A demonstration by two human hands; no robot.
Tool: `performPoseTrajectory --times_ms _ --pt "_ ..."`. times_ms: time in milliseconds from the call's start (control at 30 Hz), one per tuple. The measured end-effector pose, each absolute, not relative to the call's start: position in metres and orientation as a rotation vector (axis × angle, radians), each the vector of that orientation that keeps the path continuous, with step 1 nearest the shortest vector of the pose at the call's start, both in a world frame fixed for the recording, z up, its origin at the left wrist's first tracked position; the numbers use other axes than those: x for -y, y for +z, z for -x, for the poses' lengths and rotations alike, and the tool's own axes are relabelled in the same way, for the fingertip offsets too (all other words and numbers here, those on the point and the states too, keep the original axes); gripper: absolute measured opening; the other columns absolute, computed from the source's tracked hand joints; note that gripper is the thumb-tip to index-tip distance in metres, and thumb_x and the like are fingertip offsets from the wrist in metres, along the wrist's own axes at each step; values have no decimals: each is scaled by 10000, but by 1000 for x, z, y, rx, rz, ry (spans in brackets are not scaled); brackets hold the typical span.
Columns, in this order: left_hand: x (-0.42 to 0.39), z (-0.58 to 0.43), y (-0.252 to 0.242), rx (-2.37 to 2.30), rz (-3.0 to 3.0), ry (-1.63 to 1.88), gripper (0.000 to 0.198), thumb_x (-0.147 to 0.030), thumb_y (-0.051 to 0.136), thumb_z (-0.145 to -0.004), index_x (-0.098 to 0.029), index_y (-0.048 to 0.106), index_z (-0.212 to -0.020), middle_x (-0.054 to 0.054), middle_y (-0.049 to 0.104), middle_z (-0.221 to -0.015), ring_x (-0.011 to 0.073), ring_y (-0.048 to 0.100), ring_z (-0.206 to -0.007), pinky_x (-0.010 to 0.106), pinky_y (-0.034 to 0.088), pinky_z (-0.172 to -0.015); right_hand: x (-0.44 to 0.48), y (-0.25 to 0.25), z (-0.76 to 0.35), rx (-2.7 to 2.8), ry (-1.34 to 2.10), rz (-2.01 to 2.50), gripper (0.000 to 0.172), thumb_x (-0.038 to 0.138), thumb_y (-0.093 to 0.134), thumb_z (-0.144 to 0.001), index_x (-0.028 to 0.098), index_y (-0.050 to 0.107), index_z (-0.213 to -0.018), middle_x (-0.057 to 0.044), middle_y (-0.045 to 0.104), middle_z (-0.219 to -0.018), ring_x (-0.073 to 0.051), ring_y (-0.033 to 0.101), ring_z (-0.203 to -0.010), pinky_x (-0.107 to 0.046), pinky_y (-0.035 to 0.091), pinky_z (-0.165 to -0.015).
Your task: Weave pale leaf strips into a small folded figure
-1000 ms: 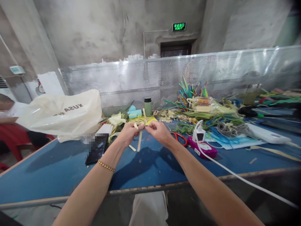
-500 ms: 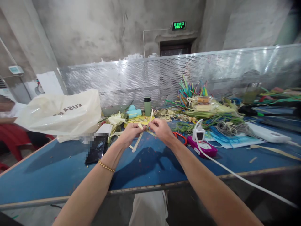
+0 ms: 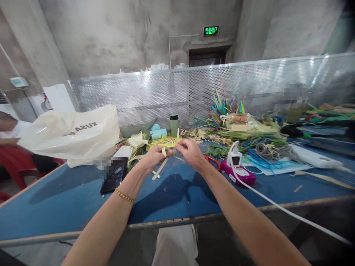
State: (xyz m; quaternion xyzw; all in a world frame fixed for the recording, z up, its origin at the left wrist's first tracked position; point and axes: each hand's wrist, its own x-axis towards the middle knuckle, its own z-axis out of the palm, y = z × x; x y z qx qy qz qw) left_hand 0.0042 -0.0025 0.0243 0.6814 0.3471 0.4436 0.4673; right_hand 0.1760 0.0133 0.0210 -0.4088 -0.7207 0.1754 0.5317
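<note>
Both my hands meet over the middle of the blue table (image 3: 177,201). My left hand (image 3: 155,155) is closed in a pinch on pale, flat strips of leaf or straw (image 3: 160,170); one end curls over its fingertips and others hang down toward the table. Close beside it, my right hand (image 3: 190,150) pinches the same strips, with one end standing upright between the hands. How the strips cross at the fingertips is too small to make out. A gold bead bracelet (image 3: 124,195) circles my left wrist.
Left lie a dark phone-like device (image 3: 114,175) and a big plastic bag (image 3: 74,131). Behind stands a green bottle (image 3: 174,125). Red-handled scissors (image 3: 213,162), a purple power block (image 3: 239,173) with a white cable, and coloured cords (image 3: 263,146) are right. A person sits far left.
The strip end at my left fingertips now curls over more, and the hanging ends have shifted slightly left. Both hands stay almost in place.
</note>
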Motion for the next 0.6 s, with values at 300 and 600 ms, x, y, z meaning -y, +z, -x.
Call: performPoseTrajectory --times_ms 300,600 --pt "5 -8 21 -1012 -1822 986 335 -304 740 -600 -149 485 -449 -56 320 -462 62 219 -481 241 151 -483 -1 25 -178 2101 -106 770 103 204 640 -774 192 681 -867 -44 620 -822 -170 523 -807 -295 356 -763" --pt "5 -4 24 -970 -1789 884 224 -317 766 -570 -113 673 -578 -33 479 -514 68 327 -517 227 254 -526 -8 23 -177 2052 212 702 77 108 604 -731 169 651 -726 -7 592 -724 -121 500 -679 -246 372 -654"
